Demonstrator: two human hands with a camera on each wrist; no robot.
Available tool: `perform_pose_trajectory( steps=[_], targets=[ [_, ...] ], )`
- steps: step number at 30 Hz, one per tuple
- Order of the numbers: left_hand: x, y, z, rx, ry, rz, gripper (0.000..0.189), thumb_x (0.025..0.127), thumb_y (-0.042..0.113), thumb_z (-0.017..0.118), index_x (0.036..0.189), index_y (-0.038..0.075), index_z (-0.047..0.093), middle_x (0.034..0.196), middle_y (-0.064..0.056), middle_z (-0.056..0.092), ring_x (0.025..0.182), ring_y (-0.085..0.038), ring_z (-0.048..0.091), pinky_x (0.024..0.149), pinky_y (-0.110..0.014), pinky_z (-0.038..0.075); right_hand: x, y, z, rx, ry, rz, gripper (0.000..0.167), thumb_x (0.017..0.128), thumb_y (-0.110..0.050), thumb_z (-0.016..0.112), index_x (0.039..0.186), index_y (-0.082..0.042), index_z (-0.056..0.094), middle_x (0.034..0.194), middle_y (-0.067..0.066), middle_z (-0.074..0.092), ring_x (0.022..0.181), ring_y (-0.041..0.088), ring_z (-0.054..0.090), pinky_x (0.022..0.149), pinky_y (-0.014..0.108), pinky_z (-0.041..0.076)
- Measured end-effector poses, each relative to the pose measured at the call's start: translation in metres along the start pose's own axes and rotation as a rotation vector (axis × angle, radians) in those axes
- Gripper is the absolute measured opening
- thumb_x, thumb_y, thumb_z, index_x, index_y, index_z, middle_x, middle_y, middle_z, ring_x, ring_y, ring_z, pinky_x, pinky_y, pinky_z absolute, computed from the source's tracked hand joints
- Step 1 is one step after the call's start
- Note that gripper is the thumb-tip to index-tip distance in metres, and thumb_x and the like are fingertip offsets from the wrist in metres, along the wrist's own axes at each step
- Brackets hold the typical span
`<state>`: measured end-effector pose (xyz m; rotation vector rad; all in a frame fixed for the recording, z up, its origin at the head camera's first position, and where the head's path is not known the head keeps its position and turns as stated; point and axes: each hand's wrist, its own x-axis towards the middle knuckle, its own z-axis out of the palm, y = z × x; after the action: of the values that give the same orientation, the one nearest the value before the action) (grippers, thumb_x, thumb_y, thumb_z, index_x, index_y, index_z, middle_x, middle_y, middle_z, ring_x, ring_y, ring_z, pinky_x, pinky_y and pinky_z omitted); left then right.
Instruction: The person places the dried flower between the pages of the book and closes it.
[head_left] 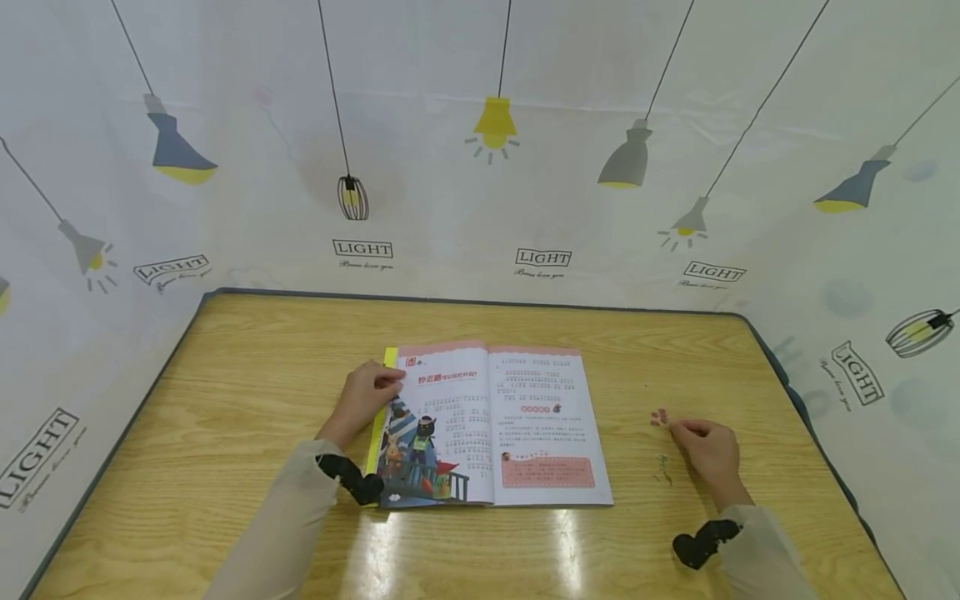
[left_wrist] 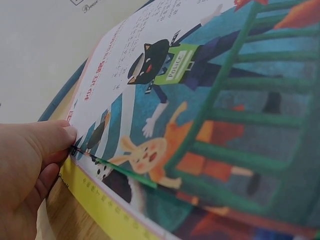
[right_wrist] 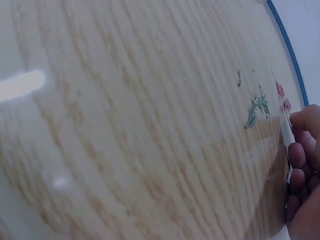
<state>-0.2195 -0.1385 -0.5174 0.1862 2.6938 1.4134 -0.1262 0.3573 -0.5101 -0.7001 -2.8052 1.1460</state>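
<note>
An open picture book (head_left: 543, 433) lies on the wooden table, with a cat in a police vest on its left page. At the book's left edge my left hand (head_left: 365, 398) pinches the edge of the left page (left_wrist: 165, 107) between thumb and fingers; a yellow strip (left_wrist: 100, 202) shows beneath. To the right of the book, my right hand (head_left: 708, 454) has its fingers curled and pinches a small reddish sprig (head_left: 658, 416), like a dried flower, at the fingertips. Nearer me lies a thin green sprig (head_left: 663, 468), apart from the hand; its green bits (right_wrist: 258, 106) show in the right wrist view.
The wooden table (head_left: 247, 400) has a dark blue edge. Behind it hangs a pale curtain (head_left: 427, 150) printed with lamps and the word LIGHT. Black straps (head_left: 351, 479) sit on both sleeves. Light reflects off the table's near part.
</note>
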Motion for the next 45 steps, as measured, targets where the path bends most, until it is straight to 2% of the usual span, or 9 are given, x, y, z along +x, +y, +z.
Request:
perform_pose_trajectory(
  steps=[7, 14, 22, 28, 32, 37, 45],
  targets=[
    [-0.0004, 0.0005, -0.0007, 0.005, -0.001, -0.007, 0.022, 0.088, 0.011, 0.061, 0.107, 0.002, 0.067, 0.096, -0.009, 0.055, 0.086, -0.021, 0.050, 0.075, -0.033, 0.043, -0.0005, -0.0003, -0.0025, 0.035, -0.020, -0.018, 0.042, 0.085, -0.031, 0.065, 0.107, 0.005, 0.062, 0.091, 0.012, 0.062, 0.074, 0.009, 0.051, 0.059, 0.019, 0.041],
    [-0.0003, -0.0003, -0.0006, 0.000, 0.001, 0.000, 0.022, 0.088, 0.011, 0.061, 0.107, 0.002, 0.067, 0.096, -0.009, 0.055, 0.086, -0.021, 0.050, 0.074, -0.033, 0.043, -0.0025, -0.0016, -0.0053, 0.018, -0.065, -0.020, 0.044, 0.083, -0.034, 0.067, 0.104, 0.004, 0.063, 0.088, 0.009, 0.061, 0.073, 0.012, 0.051, 0.059, 0.022, 0.041],
    [-0.0002, -0.0006, -0.0007, 0.002, 0.003, 0.001, 0.022, 0.088, 0.012, 0.061, 0.106, 0.002, 0.068, 0.096, -0.009, 0.055, 0.085, -0.021, 0.050, 0.074, -0.034, 0.043, -0.0043, -0.0033, -0.0015, 0.009, -0.011, -0.026, 0.041, 0.081, -0.032, 0.069, 0.099, 0.005, 0.067, 0.082, 0.008, 0.066, 0.070, 0.012, 0.054, 0.060, 0.024, 0.042],
    [-0.0010, -0.0001, -0.0012, 0.011, 0.000, -0.011, 0.022, 0.088, 0.011, 0.061, 0.108, 0.002, 0.067, 0.097, -0.009, 0.055, 0.086, -0.021, 0.050, 0.075, -0.034, 0.043, -0.0069, -0.0058, 0.0010, -0.015, 0.004, -0.007, 0.038, 0.083, -0.030, 0.067, 0.097, 0.005, 0.068, 0.086, 0.014, 0.067, 0.084, 0.029, 0.058, 0.067, 0.031, 0.041],
    [-0.0004, -0.0008, -0.0011, 0.012, 0.000, -0.006, 0.022, 0.088, 0.011, 0.061, 0.107, 0.002, 0.067, 0.096, -0.009, 0.055, 0.086, -0.021, 0.051, 0.075, -0.033, 0.044, -0.0069, -0.0054, 0.0012, -0.004, -0.016, 0.010, 0.040, 0.086, -0.031, 0.064, 0.100, 0.006, 0.067, 0.094, 0.019, 0.066, 0.093, 0.034, 0.056, 0.073, 0.038, 0.042],
    [0.0002, -0.0018, -0.0007, 0.011, 0.007, 0.021, 0.022, 0.088, 0.011, 0.061, 0.106, 0.001, 0.068, 0.095, -0.009, 0.055, 0.085, -0.021, 0.051, 0.073, -0.033, 0.044, -0.0052, -0.0041, 0.0008, 0.038, -0.020, 0.049, 0.043, 0.087, -0.032, 0.062, 0.104, 0.008, 0.065, 0.101, 0.022, 0.064, 0.099, 0.036, 0.054, 0.082, 0.043, 0.041],
    [-0.0006, -0.0018, -0.0002, 0.009, 0.015, 0.035, 0.021, 0.088, 0.010, 0.061, 0.106, 0.001, 0.068, 0.094, -0.010, 0.055, 0.085, -0.021, 0.052, 0.073, -0.033, 0.044, -0.0036, -0.0069, -0.0041, 0.113, -0.025, 0.088, 0.050, 0.085, -0.034, 0.064, 0.107, 0.010, 0.062, 0.105, 0.022, 0.062, 0.104, 0.034, 0.050, 0.086, 0.042, 0.038]
  ],
)
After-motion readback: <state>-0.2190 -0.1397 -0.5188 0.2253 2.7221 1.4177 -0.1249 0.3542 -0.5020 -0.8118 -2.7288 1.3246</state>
